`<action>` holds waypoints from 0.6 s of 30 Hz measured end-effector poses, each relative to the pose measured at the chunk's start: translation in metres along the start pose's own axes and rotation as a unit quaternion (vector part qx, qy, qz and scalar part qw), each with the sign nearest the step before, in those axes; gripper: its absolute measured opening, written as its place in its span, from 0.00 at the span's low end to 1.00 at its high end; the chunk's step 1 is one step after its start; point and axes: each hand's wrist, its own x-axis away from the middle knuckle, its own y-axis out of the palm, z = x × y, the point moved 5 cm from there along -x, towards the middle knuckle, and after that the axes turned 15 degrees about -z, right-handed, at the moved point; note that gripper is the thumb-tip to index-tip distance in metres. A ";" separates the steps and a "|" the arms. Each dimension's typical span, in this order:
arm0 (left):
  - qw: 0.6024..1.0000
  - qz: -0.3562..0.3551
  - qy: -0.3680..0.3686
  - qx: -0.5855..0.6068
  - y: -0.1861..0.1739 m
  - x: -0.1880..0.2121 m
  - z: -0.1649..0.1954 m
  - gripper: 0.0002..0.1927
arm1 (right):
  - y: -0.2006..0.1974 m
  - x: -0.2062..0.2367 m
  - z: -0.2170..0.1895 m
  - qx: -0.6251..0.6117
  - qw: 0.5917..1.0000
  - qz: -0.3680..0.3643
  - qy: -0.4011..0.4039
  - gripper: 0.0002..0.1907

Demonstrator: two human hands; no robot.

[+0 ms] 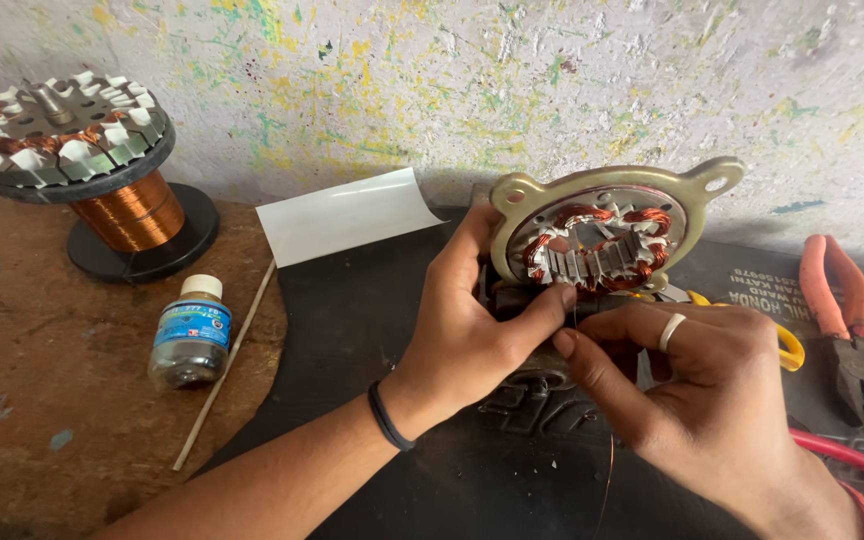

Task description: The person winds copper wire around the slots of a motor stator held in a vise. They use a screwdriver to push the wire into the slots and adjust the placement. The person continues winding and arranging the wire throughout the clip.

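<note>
Black mat: both hands gripping motor stator

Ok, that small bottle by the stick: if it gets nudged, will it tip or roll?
The small bottle stands upright and is taller than wide, so it probably tips easily. Its round body would likely roll across the wooden table. It looks like light plastic.

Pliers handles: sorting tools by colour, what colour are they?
Orange-red, on the pliers, clearest in the head view.

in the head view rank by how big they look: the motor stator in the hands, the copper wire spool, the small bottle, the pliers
1. Motor stator, though it is nearest the camera.
2. Copper wire spool, with another stator on top.
3. Pliers and small bottle look alike; not ranked.
</note>
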 end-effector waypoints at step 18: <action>0.993 -0.114 -0.029 0.008 -0.014 -0.011 -0.012 0.27 | -0.009 0.001 -0.005 -0.008 0.998 0.064 -0.001 0.09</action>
